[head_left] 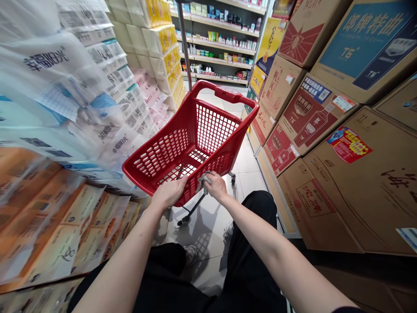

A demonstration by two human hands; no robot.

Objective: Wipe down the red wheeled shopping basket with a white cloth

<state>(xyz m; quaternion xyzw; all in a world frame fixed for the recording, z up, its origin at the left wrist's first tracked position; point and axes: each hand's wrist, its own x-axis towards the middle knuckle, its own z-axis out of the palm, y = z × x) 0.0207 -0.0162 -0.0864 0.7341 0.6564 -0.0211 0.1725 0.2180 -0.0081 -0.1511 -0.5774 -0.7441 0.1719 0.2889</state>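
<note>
In front of my knees stands a red plastic shopping cart with perforated walls, on a frame with black casters; nothing shows inside its basket. My left hand grips the near rim of the cart, thumb over the edge and the other fingers partly hidden. Just to the right, my right hand is closed on a crumpled grey cloth, which is pressed against the outside of the cart's near wall. The cart's handle is at the far side, with neither hand on it.
Stacked plastic-wrapped tissue packs rise close on the left, with orange packs lower down. Cardboard cartons line the right side. Shelves of small bottles and boxes stand at the far end. A pole rises behind the cart.
</note>
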